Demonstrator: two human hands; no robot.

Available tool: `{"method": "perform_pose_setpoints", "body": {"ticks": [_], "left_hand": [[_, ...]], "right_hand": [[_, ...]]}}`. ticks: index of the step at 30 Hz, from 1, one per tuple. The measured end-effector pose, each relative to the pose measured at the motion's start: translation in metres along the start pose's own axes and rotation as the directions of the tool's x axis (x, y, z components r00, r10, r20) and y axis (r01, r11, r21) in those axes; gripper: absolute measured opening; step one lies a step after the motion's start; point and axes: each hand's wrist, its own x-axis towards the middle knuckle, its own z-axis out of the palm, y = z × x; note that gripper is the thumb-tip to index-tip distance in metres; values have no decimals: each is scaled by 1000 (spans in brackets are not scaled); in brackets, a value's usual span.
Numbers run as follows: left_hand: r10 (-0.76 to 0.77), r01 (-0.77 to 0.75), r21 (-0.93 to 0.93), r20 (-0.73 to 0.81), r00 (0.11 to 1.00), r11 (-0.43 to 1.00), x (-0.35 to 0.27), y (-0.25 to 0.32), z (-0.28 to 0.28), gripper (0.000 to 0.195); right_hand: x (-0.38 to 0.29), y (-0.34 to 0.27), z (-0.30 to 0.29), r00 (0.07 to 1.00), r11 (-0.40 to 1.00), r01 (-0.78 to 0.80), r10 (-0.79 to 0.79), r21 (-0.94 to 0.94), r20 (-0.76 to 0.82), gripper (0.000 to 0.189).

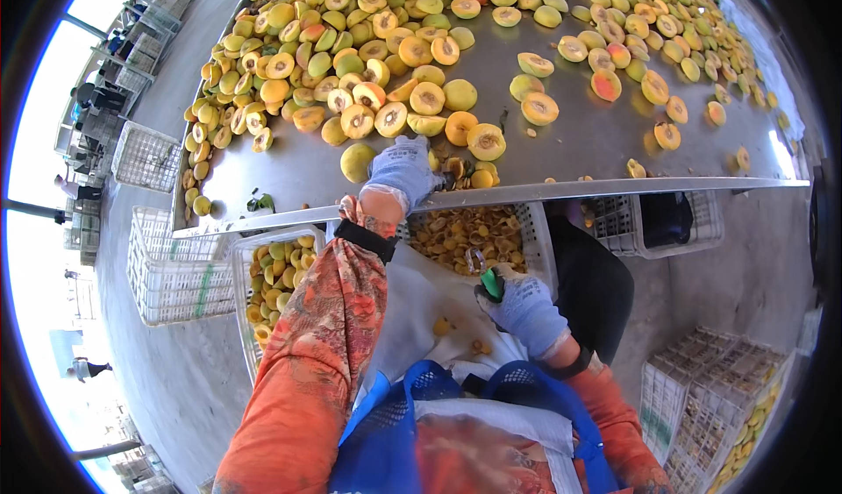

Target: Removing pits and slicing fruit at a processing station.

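My left hand [402,168], in a blue-white glove, rests over the near edge of a metal table [276,178]. A rounded yellow peach piece [357,162] lies beside it, and small yellow scraps [482,178] lie by its fingertips. Its palm side is hidden, so I cannot tell whether it grips anything. Lower down, my gloved right hand [523,306] holds a green-handled tool [490,282] with a looped metal end, above a crate of brownish-yellow fruit scraps [460,231]. Many halved peaches [427,98] are heaped farther back, several cut side up.
At left, a white plastic crate [245,300] holds peach halves, with stacked crates [174,283] next to it. Another crate [707,231] stands under the table at right. Filled crates [714,395] are stacked at lower right. People [99,96] are in the far left background.
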Motion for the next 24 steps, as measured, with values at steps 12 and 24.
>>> {"method": "perform_pose_setpoints", "body": {"ticks": [12,24], "left_hand": [[172,123,-815,29,985,-566,-79,-24,-17,58],[-141,-108,-880,-47,989,-463,-133,35,3,37]], "right_hand": [[-7,-18,-13,989,983,107,-90,152,-113,30],[-6,-66,0,925,970,240,-221,24,-310,30]]}}
